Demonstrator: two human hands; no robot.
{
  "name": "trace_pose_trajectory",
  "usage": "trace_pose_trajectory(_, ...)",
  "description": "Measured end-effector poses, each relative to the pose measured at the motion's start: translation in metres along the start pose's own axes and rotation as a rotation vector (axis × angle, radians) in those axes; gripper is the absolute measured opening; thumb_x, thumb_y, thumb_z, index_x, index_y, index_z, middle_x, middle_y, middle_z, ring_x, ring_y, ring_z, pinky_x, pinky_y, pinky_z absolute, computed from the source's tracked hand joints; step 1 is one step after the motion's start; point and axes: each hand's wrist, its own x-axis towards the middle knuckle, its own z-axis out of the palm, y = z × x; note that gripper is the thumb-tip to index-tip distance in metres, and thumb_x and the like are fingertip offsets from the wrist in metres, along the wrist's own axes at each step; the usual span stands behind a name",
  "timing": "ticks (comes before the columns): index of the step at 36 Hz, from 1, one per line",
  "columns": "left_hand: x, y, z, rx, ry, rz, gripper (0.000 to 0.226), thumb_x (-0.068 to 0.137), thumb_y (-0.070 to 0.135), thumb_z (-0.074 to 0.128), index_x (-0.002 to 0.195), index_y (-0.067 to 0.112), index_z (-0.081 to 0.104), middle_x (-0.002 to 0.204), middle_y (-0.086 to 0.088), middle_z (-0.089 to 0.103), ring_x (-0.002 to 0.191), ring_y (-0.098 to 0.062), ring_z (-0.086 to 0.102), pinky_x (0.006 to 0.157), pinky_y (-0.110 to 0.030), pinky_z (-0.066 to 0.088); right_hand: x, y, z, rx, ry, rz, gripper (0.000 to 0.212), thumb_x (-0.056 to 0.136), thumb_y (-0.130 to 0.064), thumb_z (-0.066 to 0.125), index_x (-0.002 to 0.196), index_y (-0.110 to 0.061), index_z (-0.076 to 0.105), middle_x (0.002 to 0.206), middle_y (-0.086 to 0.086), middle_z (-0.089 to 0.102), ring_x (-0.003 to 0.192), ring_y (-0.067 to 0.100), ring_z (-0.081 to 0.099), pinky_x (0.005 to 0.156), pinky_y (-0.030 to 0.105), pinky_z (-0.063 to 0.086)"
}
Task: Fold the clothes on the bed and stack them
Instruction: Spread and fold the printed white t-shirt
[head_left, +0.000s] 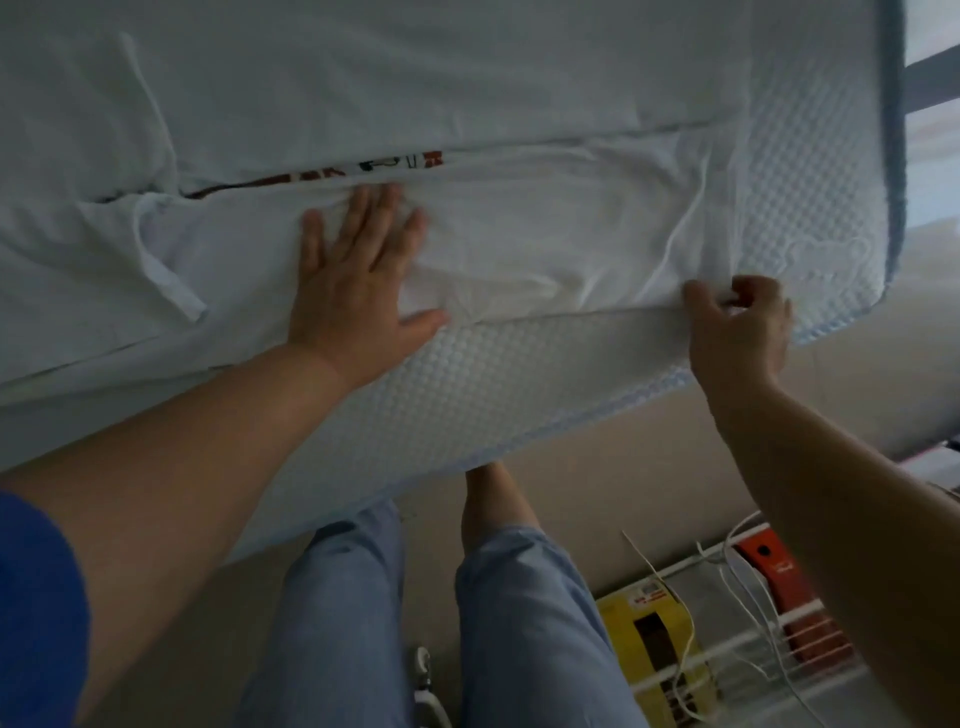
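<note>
Garment: white cotton T-shirt (519, 228), spread on the quilted white mattress (467, 395), near its corner.
Left hand (358, 275): fingers flat, pressing the shirt.
Right hand (737, 327): fingers pinching the shirt's hem edge.
Progress: folding apparently just begun; no stack visible.

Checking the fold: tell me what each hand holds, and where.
Right hand pinches the white shirt at its near right corner. Left hand grips nothing; it presses flat on the shirt's middle.

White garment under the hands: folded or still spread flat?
Partly folded. The white cotton garment is doubled along a crease, left hand flat on it, right hand pinching its corner.
</note>
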Motion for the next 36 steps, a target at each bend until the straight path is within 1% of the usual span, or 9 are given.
trace_pose_trajectory(4,0.002,0.002,-0.004,0.029,-0.015,0.002,0.09,0.07,0.05,0.072,0.144,0.016,0.034,0.155,-0.013,0.02,0.143,-0.029,0.015,0.11,-0.058,0.002,0.009,-0.005,-0.012,0.424,-0.171,0.154,0.015,0.085,-0.027,0.065,0.082,-0.021,0.052,0.073,-0.002,0.054,0.057,0.009,0.052,0.052,0.024,0.045)
trace_pose_trajectory(9,0.004,0.001,-0.003,0.054,-0.057,-0.028,0.101,0.068,0.055,0.072,0.148,0.017,0.024,0.157,-0.009,0.015,0.145,-0.024,0.009,0.111,-0.056,0.0,0.029,0.003,-0.036,0.662,-0.378,0.137,0.023,0.086,-0.009,0.065,0.071,-0.013,0.049,0.067,0.002,0.054,0.054,0.006,0.061,0.061,0.018,0.053)
trace_pose_trajectory(14,0.005,0.005,-0.006,0.048,-0.073,-0.043,0.105,0.065,0.058,0.072,0.147,0.015,0.024,0.157,-0.009,0.015,0.145,-0.023,0.008,0.111,-0.054,-0.001,0.046,0.007,-0.039,0.445,-0.433,0.062,0.024,0.083,-0.007,0.069,0.069,-0.015,0.051,0.067,0.001,0.054,0.056,0.007,0.062,0.068,0.024,0.055)
trace_pose_trajectory(18,0.004,0.024,-0.015,-0.001,0.056,0.053,0.082,0.075,0.057,0.05,0.14,0.008,0.04,0.149,-0.019,0.031,0.14,-0.033,0.025,0.109,-0.059,0.007,0.042,0.001,-0.036,0.197,-0.199,-0.004,0.014,0.082,-0.014,0.065,0.083,-0.023,0.053,0.083,0.0,0.057,0.078,0.019,0.059,0.082,0.038,0.052)
trace_pose_trajectory(21,0.012,0.053,-0.013,-0.002,0.047,0.217,0.066,0.085,0.044,0.041,0.139,0.006,0.042,0.147,-0.02,0.035,0.137,-0.038,0.029,0.108,-0.059,0.013,0.019,-0.011,-0.03,-0.047,0.015,-0.391,0.035,0.083,-0.021,0.056,0.117,-0.016,0.056,0.122,0.011,0.051,0.113,0.027,0.048,0.094,0.027,0.033)
trace_pose_trajectory(24,0.033,0.08,-0.004,0.03,-0.053,0.278,0.066,0.086,0.044,0.035,0.143,0.01,0.036,0.151,-0.016,0.027,0.141,-0.031,0.022,0.111,-0.057,0.008,-0.003,-0.028,-0.009,-0.202,-0.128,-0.849,0.053,0.089,-0.035,0.051,0.138,-0.017,0.045,0.148,0.012,0.034,0.139,0.029,0.025,0.111,0.035,0.015)
trace_pose_trajectory(26,0.049,0.088,0.003,0.074,-0.082,0.232,0.069,0.087,0.048,0.033,0.146,0.013,0.028,0.155,-0.011,0.018,0.144,-0.026,0.012,0.112,-0.054,-0.001,0.004,-0.033,0.007,-0.375,-0.245,-0.992,0.059,0.093,-0.044,0.043,0.146,-0.021,0.031,0.156,0.008,0.017,0.145,0.026,0.008,0.114,0.039,0.002)
trace_pose_trajectory(32,0.065,0.094,0.019,0.097,-0.027,0.113,0.077,0.084,0.057,0.024,0.149,0.016,0.02,0.157,-0.006,0.014,0.145,-0.021,0.008,0.112,-0.051,-0.009,0.055,-0.029,0.017,-0.564,-0.148,-0.95,0.069,0.09,-0.061,0.023,0.15,-0.028,0.013,0.158,0.001,0.008,0.143,0.011,-0.003,0.113,0.041,-0.011)
trace_pose_trajectory(36,0.064,0.104,0.017,0.006,0.037,0.078,0.078,0.081,0.048,0.044,0.146,0.008,0.027,0.155,-0.011,0.021,0.144,-0.026,0.014,0.112,-0.053,-0.003,0.058,-0.028,0.014,-0.536,-0.104,-0.867,0.073,0.09,-0.06,0.021,0.151,-0.023,0.008,0.159,0.0,0.003,0.145,0.02,-0.004,0.112,0.04,-0.013)
